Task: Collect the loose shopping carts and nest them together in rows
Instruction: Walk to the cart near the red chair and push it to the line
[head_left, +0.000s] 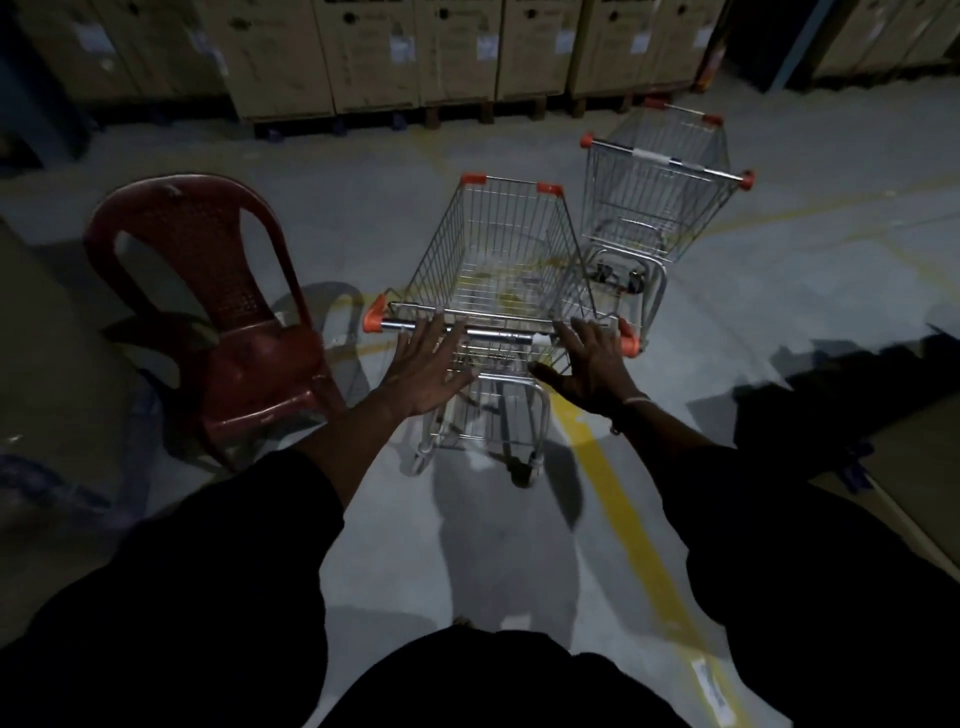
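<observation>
The fingers (445, 332) of the left hand (423, 371) and right hand (592, 366) are spread wide, tips at the near cart's handle (498, 332). Whether they touch it is hard to tell. Beyond them the near cart's basket (498, 254) looks empty. Past the right fingers stands a second cart (660, 192), also empty. Left of the left fingers is a red plastic chair (218, 306). Cardboard boxes (374, 52) at the back are blurry.

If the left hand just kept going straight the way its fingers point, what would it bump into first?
Most likely the handle bar of the near cart. The left hand is spread open with its fingertips right at that bar; whether they already touch it is hard to tell.
</observation>
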